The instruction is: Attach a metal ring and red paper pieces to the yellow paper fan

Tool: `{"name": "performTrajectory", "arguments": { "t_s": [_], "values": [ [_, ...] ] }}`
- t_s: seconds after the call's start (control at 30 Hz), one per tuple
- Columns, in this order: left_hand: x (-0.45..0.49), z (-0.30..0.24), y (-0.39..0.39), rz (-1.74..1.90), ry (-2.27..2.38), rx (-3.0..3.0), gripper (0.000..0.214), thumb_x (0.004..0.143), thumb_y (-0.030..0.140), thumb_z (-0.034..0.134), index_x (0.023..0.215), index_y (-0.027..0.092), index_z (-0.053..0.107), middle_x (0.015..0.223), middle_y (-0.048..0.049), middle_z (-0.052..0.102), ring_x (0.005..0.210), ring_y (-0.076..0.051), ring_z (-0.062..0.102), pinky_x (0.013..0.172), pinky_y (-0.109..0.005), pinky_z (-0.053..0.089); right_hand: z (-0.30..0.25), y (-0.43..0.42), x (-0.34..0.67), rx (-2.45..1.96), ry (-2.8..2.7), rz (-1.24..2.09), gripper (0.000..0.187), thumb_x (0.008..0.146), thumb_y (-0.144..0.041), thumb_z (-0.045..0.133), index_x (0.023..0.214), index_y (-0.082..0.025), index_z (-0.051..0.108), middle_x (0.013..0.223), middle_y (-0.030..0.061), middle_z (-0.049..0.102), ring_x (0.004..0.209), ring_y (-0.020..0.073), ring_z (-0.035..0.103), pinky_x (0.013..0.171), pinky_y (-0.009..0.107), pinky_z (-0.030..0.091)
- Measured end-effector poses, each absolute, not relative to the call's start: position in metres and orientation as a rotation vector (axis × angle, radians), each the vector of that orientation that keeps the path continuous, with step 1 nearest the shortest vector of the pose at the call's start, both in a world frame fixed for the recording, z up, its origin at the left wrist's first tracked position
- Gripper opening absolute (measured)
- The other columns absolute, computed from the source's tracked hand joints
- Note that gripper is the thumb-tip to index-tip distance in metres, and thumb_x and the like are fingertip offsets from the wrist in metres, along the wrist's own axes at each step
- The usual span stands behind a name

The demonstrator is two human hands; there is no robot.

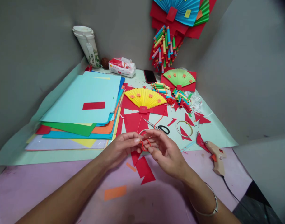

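Red cord [144, 150] is right at my fingertips, looped up small between my two hands. My left hand [123, 144] has it pinched between thumb and fingertip, super narrow. My right hand [167, 152] is curled in from the other side, thumb and fingers close together on the loop. A strand of the cord runs up past my right fingers toward a red tangle [170, 101] farther out. There's also a pale curved band just behind my fingertips, mostly hidden, so can't tell what it is.

Scissors [164, 128] with black handles lie just beyond my right fingers, and a gold-toned ring [191, 127] sits off to their right. Glue gun [217, 160] is further right again. Straight past my fingers is a yellow fan [144, 99], with a light green fan [179, 77] beyond it to the right. Big pile of coloured paper [74, 96] is left of my fingers. Closer to me than my fingers: a red scrap [146, 169] and, a bit left, an orange strip [115, 192].
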State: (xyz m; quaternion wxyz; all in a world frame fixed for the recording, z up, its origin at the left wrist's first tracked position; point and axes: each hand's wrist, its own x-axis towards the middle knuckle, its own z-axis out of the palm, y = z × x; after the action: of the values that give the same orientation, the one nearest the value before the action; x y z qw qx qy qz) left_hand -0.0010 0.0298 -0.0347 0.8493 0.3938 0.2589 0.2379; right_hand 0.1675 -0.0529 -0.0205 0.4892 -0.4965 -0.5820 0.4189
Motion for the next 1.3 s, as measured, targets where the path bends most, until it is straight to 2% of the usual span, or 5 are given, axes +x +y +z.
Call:
{"name": "performTrajectory", "arguments": {
  "t_s": [0.27, 0.47, 0.7, 1.1, 1.3],
  "values": [
    [-0.002, -0.035, 0.034, 0.506, 0.495, 0.814, 0.013, 0.086, 0.022, 0.062, 0.084, 0.012, 0.069, 0.078, -0.0087, 0.069, 0.076, -0.017, 0.063, 0.075, -0.027, 0.047, -0.009, -0.050, 0.186, -1.460, -1.570, 0.597, 0.031, 0.092, -0.022, 0.054, 0.123, -0.022, 0.053, 0.112, 0.0090, 0.060, 0.088, 0.0165, 0.065, 0.075, 0.030, 0.056],
    [-0.003, -0.033, 0.035, 0.516, 0.487, 0.806, 0.013, 0.085, 0.022, 0.062, 0.083, 0.011, 0.070, 0.078, -0.0093, 0.070, 0.075, -0.017, 0.064, 0.073, -0.026, 0.049, -0.033, -0.033, 0.216, -1.956, -1.774, 0.173, 0.022, 0.088, -0.020, 0.055, 0.109, -0.016, 0.062, 0.102, 0.0114, 0.064, 0.097, 0.0258, 0.060, 0.083, 0.039, 0.049],
    [-0.006, -0.028, 0.037, 0.553, 0.487, 0.794, 0.014, 0.084, 0.022, 0.063, 0.082, 0.011, 0.072, 0.078, -0.0102, 0.070, 0.074, -0.017, 0.064, 0.072, -0.026, 0.050, -0.046, -0.030, 0.216, -2.104, -1.917, 0.106, 0.027, 0.089, -0.014, 0.049, 0.112, -0.015, 0.062, 0.104, 0.0120, 0.064, 0.099, 0.0258, 0.058, 0.082, 0.036, 0.046],
    [-0.019, -0.017, 0.048, 0.768, 0.430, 0.617, 0.006, 0.077, 0.016, 0.069, 0.075, 0.011, 0.073, 0.083, -0.0072, 0.069, 0.072, -0.015, 0.064, 0.070, -0.022, 0.054, -0.026, -0.032, 0.222, -2.309, -2.080, -0.035, 0.024, 0.086, -0.011, 0.047, 0.102, -0.019, 0.063, 0.090, 0.0105, 0.065, 0.071, 0.0207, 0.061, 0.051, 0.028, 0.031],
    [-0.023, -0.013, 0.050, 0.848, 0.441, 0.610, 0.007, 0.078, 0.015, 0.067, 0.074, 0.012, 0.072, 0.081, -0.0065, 0.069, 0.072, -0.014, 0.063, 0.069, -0.021, 0.054, 0.000, -0.057, 0.237, -2.171, -2.076, 0.231, 0.025, 0.083, -0.013, 0.051, 0.100, -0.023, 0.066, 0.088, 0.0059, 0.067, 0.066, 0.0172, 0.061, 0.052, 0.026, 0.036]
  ]
}}
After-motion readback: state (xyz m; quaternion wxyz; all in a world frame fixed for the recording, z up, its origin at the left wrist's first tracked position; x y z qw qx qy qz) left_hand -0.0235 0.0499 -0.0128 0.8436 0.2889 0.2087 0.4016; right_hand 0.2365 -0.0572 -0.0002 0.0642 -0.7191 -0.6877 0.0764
